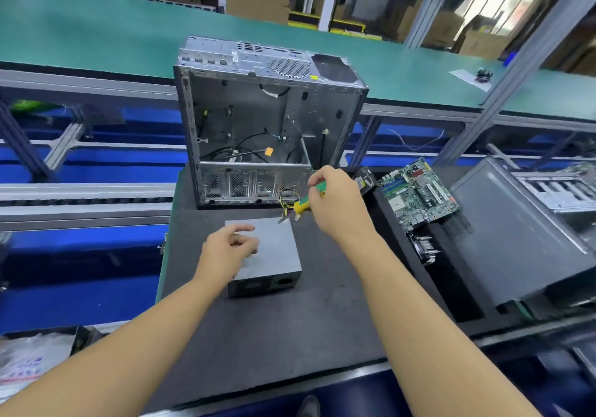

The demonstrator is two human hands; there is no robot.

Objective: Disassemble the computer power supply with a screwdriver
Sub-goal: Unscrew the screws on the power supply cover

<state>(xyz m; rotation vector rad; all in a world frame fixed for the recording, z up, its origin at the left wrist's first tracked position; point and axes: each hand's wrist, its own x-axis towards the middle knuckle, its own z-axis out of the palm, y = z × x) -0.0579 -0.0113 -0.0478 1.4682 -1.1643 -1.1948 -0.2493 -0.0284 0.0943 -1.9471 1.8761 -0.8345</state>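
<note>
PSU [278, 245] is out of the case [258, 120] and lies flat on the desk [290, 336], just in front of the case and well apart from the motherboard [419, 191] at right.

Progress, judged from the layout: extraction is done, the teardown of the unit itself is hardly begun. Lid is on and the box looks closed on every side that shows. No loose screws visible, though they would be too small to spot here. Left to do: lid screws, lid off, then the internals.

Orientation: long axis runs near-to-far, skewed a little left at the far end. Vented face with the socket points at the person. The wires [287, 197] exit the far end, towards the case.

Left hand [229, 252] rests on the near-left part of the lid, fingers loosely curled, thumb out, wrapped round nothing visible. Reads as steadying the box.

Right hand [335, 204] grips the screwdriver [303, 205] by its green-yellow handle, fingers closed round it. Shaft slants down and left, tip at the far-right corner of the lid. Blurred, so tip contact with a screw can't be told.
</note>
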